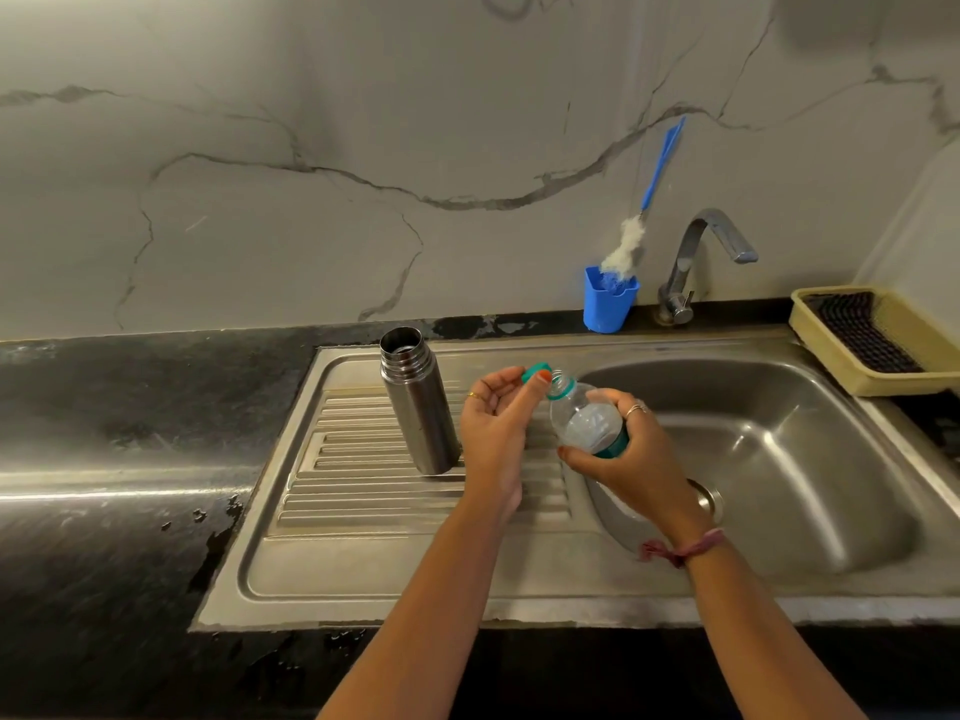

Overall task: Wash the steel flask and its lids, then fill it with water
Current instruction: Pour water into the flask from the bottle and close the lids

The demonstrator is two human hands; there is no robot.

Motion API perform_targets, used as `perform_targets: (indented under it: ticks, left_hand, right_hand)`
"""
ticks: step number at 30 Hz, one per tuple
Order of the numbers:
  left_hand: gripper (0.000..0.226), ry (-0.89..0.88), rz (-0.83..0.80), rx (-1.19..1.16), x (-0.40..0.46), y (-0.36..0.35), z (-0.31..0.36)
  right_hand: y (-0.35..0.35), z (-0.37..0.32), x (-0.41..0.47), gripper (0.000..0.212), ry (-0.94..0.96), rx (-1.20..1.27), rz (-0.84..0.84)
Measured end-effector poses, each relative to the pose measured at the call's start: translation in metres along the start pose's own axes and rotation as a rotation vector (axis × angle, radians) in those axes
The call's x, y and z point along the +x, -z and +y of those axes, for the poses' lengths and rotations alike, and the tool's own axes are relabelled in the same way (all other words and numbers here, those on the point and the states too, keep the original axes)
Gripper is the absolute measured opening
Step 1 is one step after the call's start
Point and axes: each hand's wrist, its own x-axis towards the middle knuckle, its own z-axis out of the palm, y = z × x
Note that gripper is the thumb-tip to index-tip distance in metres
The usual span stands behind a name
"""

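While the steel flask (420,402) stands upright and uncapped on the ribbed draining board of the sink (363,558), a person holds a clear plastic water bottle (584,415) just to its right, over the edge between board and basin. Their right hand (631,459) grips the bottle round its middle, fingers and thumb curled about the teal label, with the open neck tilted up and left toward the flask. Their left hand (496,423) pinches the small teal cap (535,373) between thumb and fingertips, beside the bottle's mouth but apart from it; the other fingers are loosely curled. The flask's lids are not in view. A blue bottle brush (641,220) sits in a blue holder (608,298) by the tap (701,257), and a yellow tray (878,335) rests at the far right.

The step appears to be filling the flask from the bottle. To do it well, the cap could be set down so the left hand can steady the flask, which is tall and narrow on an uneven ribbed surface. Bringing the bottle's mouth directly over the flask's opening and tipping slowly should avoid spilling
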Motion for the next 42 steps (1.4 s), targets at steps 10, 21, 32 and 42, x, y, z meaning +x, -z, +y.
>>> perform_targets:
  ticks: [10,21,32,42]
  left_hand:
    - [0.016,0.007,-0.141,0.007,0.006,0.0,0.007]
    - [0.019,-0.062,-0.106,0.179,0.022,-0.015,0.017]
    - [0.022,0.043,-0.242,0.013,0.041,-0.025,0.021]
    - [0.023,0.168,-0.385,-0.229,0.058,-0.023,0.026]
  right_hand:
    - [0.008,-0.01,0.006,0.08,0.044,-0.183,0.02]
    - [0.01,-0.033,0.014,0.067,0.011,-0.174,0.038]
    - [0.014,-0.042,0.027,0.047,-0.246,0.257,-0.169]
    - [0.027,-0.038,0.04,0.054,-0.423,0.714,-0.618]
